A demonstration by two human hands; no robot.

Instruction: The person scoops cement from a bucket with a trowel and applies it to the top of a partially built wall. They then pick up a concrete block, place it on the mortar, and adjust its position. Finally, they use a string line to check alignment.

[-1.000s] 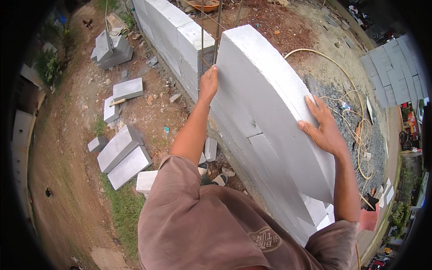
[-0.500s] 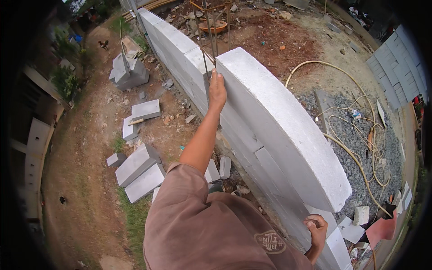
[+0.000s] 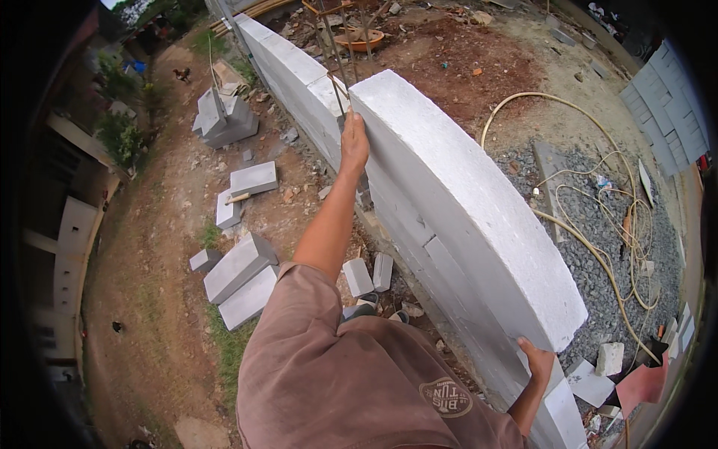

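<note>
A long pale-grey lightweight concrete block [image 3: 471, 202] lies along the top of the wall, its upper face whitish. At its far left end, beside the rebar [image 3: 334, 67], my left hand [image 3: 354, 141] presses against the corner with its fingers stretched upward. My right hand [image 3: 537, 361] holds the near right end, thumb against the side face and the other fingers mostly hidden round the end. Beneath it runs the block wall [image 3: 419, 232], and another wall stretch [image 3: 292, 63] continues beyond the rebar.
On the ground at left lie several loose blocks [image 3: 241, 269], a stacked pile [image 3: 224, 120] and a wooden-handled tool [image 3: 238, 197]. Right of the wall, a pale hose [image 3: 591, 251] coils over gravel [image 3: 598, 224]. An orange basin [image 3: 359, 40] sits behind the rebar.
My right hand has moved up from beside the wall, loosely curled, onto the block's near end. My left hand stays at the far end. The whole view has shifted slightly.
</note>
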